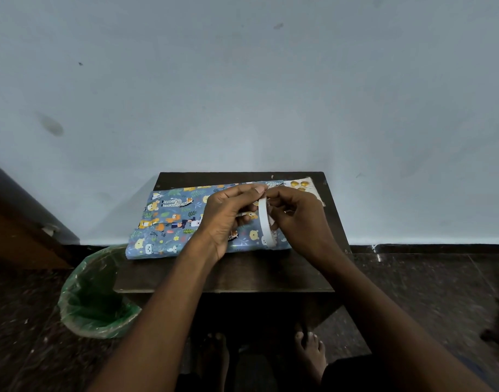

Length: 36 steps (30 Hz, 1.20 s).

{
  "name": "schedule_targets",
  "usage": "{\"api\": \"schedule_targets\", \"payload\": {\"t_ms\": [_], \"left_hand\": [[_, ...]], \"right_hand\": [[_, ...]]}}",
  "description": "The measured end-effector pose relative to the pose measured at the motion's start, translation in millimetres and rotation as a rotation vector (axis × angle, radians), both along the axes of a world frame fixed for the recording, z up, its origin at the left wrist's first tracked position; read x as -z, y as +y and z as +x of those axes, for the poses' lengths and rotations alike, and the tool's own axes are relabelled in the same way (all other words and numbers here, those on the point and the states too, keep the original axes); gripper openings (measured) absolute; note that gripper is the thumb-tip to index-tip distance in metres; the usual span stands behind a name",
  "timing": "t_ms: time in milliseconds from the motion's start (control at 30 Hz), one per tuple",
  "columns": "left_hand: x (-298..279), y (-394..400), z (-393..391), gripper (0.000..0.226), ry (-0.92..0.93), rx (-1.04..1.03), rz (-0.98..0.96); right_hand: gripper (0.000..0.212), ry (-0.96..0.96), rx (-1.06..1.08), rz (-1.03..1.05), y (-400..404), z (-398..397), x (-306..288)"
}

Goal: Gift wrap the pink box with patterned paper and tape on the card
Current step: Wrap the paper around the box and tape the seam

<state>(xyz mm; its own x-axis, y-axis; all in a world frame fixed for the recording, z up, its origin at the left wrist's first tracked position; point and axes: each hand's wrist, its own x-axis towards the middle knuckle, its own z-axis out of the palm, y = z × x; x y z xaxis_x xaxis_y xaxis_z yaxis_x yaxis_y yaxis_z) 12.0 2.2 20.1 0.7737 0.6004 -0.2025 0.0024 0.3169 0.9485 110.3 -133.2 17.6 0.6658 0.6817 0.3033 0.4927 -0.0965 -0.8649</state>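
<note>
Both hands worked a white tape roll [263, 224] above the wrapped box [169, 219] on the desk [228, 273]: left hand [228, 219] pinched its loose end, right hand [296, 219] gripped the roll.

Counter [242, 274]: small, dark brown wood, set against the pale blue wall; front edge and a bare strip of top showing nearest the camera.
On counter, centre and left: box wrapped in blue patterned paper [169, 219] with cartoon animals and leaves, lying flat, left end overhanging the counter's left edge.
On counter, far right corner: pale card [306, 186] with yellow-orange round shapes, flat, just beside the wrapped box's right end, partly hidden.
Floor [429, 284]: dark speckled stone, carrying the counter.
On floor, left of counter: bin with green plastic liner [92, 301], rim partly under the counter's front left corner.
</note>
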Motion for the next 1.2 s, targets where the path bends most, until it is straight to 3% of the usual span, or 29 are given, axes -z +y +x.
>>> {"api": "schedule_targets", "payload": {"t_ms": [300, 400, 633, 867, 1067, 1200], "left_hand": [[-2, 7, -4, 0.023, 0.036, -0.021, 0.079], [-1, 8, -4, 0.019, 0.044, -0.021, 0.117], [-4, 13, -7, 0.034, 0.104, 0.039, 0.073], [1, 15, -5, 0.014, 0.072, -0.011, 0.151], [1, 14, -6, 0.01, 0.032, 0.025, 0.411], [6, 20, -6, 0.008, 0.061, -0.051, 0.673]], "right_hand": [[0.031, -0.306, 0.126, -0.06, 0, 3, 7], [0.031, -0.315, 0.128, -0.059, 0, 1, 6], [0.032, -0.345, 0.165, -0.053, 1, 4, 7], [0.031, -0.363, 0.144, -0.075, 2, 4, 7], [0.016, -0.304, 0.021, -0.12, 4, 3, 7], [0.018, -0.211, 0.008, -0.138, 5, 5, 9]]}}
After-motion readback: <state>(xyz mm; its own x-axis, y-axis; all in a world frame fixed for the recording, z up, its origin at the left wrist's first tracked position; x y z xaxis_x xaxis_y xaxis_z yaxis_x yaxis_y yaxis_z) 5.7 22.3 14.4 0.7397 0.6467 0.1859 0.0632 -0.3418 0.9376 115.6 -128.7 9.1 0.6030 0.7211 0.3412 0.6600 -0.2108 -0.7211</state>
